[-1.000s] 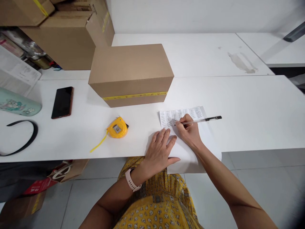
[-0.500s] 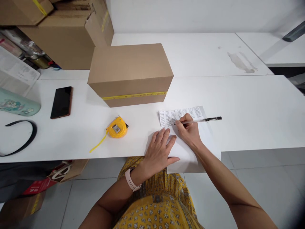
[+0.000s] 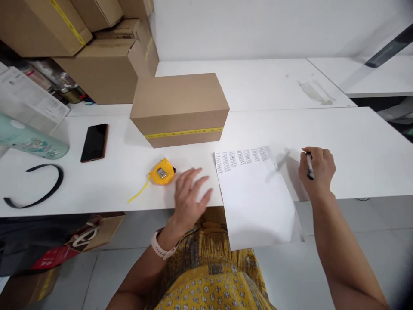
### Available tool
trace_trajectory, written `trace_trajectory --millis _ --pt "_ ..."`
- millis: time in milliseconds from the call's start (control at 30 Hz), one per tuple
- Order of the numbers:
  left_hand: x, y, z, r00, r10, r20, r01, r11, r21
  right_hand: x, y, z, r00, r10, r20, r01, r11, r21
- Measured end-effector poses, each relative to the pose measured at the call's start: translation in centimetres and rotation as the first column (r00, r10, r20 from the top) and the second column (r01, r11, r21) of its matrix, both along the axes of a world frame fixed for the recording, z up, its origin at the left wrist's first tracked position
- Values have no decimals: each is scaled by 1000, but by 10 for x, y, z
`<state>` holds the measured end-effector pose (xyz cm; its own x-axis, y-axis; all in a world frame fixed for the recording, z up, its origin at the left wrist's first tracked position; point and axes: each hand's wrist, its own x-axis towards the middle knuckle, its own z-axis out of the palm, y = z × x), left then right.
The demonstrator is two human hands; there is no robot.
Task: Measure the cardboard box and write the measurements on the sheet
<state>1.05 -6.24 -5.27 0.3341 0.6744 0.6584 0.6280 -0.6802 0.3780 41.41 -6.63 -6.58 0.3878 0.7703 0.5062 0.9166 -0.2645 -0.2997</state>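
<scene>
My right hand (image 3: pixel 318 170) is closed around a pen (image 3: pixel 309 167), to the right of the paper. A sheet of white paper (image 3: pixel 258 202) lies over the front edge of the table, with rows of small handwriting along its top. My left hand (image 3: pixel 190 196), fingers spread and slightly blurred, is at the table edge between the paper and a yellow tape measure (image 3: pixel 162 172). It holds nothing. The tape measure has a yellow strap trailing to the left. Behind these stands a closed cardboard box (image 3: pixel 182 101) with yellow tape along its front.
On the left are a phone (image 3: pixel 94 143), a black band (image 3: pixel 51 187) and a mint green bottle (image 3: pixel 35 140). Cardboard boxes (image 3: pixel 106 71) are stacked at the back left against the wall. A paper bag (image 3: pixel 103 228) is under the white table (image 3: pixel 351 159).
My right hand has lifted the pen from the writing and moved right, off the paper. My left hand has left the paper and moved left toward the tape measure. The view has shifted slightly.
</scene>
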Motion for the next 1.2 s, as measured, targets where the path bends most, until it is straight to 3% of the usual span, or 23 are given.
trace_trajectory --millis 100,167,233,367,433,467,500,533,567,600,633,667,733,900,967,1033,1133,1200 --pt "-40 16 6 962 267 -51 -267 964 12 32 -6 -12 999 -35 10 36 986 -163" --pt "-62 27 7 925 355 -136 -367 927 -74 41 -5 -17 997 -15 -70 4 989 -148" --pt "-76 35 5 900 371 -227 -417 886 -204 42 -4 -17 991 33 -132 -45 996 -83" --pt "-79 38 5 902 371 -222 -430 822 -373 8 -10 -1 992 -3 -125 7 999 35" --pt "-70 30 11 943 321 -93 -324 812 -485 -29 -20 12 990 22 -141 -9 995 97" --pt "-63 23 16 967 253 -2 -209 792 -574 -52 -25 19 977 90 -193 -69 991 116" --pt "-56 16 22 981 166 100 -58 746 -664 -77 -31 26 930 200 -309 -174 979 110" --pt "-49 8 28 976 69 205 106 670 -735 -102 -37 32 817 310 -487 -317 946 70" --pt "-42 0 34 956 -23 294 253 577 -777 -126 -42 38 636 370 -677 -483 875 24" --pt "-36 -7 40 927 -102 362 364 484 -796 -148 -46 43 424 373 -825 -645 764 14" --pt "-30 -13 44 899 -160 407 435 414 -799 -167 -49 48 251 347 -904 -741 669 51" --pt "-26 -17 48 880 -197 433 475 368 -799 -181 -51 52 136 306 -942 -791 607 83" --pt "-22 -21 52 867 -229 442 496 333 -802 -200 -52 57 33 248 -968 -818 563 116" --pt "-34 -7 64 885 -238 400 462 337 -821 -199 -35 68 35 205 -978 -810 580 92" --pt "-44 12 76 896 -191 400 443 375 -814 -187 -16 77 40 246 -969 -786 606 121" --pt "-59 40 95 910 -86 407 395 480 -783 -171 12 91 53 315 -948 -708 681 186" --pt "-88 98 128 882 73 465 291 693 -660 -146 69 114 64 391 -918 -526 795 302" --pt "-111 139 148 851 144 506 232 761 -606 -135 110 127 80 416 -906 -456 823 338"
